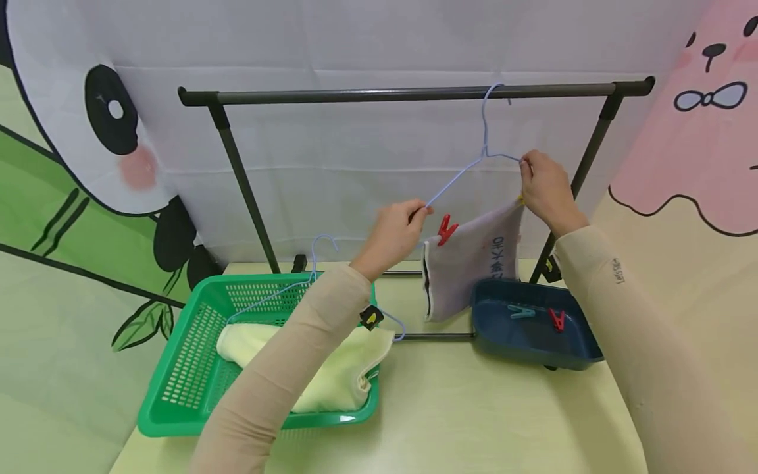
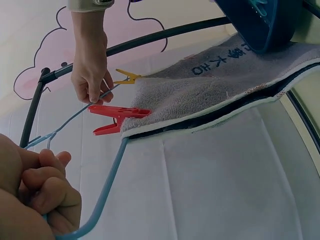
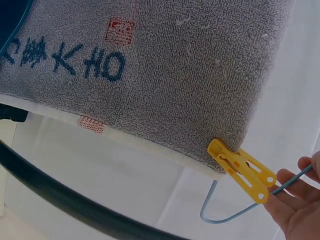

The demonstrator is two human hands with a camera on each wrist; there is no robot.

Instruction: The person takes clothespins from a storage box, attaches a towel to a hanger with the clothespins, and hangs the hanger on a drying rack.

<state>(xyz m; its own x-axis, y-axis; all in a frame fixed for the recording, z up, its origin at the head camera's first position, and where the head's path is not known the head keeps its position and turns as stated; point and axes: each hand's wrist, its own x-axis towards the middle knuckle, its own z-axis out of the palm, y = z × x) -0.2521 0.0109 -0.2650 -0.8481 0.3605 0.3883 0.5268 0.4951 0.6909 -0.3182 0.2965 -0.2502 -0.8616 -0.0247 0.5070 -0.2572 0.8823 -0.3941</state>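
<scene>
Clock positions follow the head view. At left on the worktop [image 1: 474,408], a green basket [image 1: 185,388] stands at the left grip's 8 o'clock, holding a yellow cloth [image 1: 334,372] and a second hanger [image 1: 314,253], hook up. Left grip [image 1: 393,234]: fingers curled round the left shoulder of the blue hanger [image 2: 110,180], whose hook sits over the rack [image 1: 355,97]. Just beside, at 4 o'clock, a red peg [image 2: 127,112] clips the grey towel [image 1: 468,270] at its upper left corner. The towel hangs below the hanger, at 4 o'clock from the left grip, 7 to 8 from the right. Right grip [image 1: 547,187]: pinching the hanger's right shoulder, beside a yellow peg [image 3: 237,167] on the towel's upper right corner; this hand is the nearer. Governing relation, in my judgement: tilt. Hanger and towel's top edge both slope from 8 to 2 o'clock, right end high. At the right grip's 6 o'clock, a blue tray [image 1: 533,352] holds a teal peg [image 1: 521,312] and another red one.
</scene>
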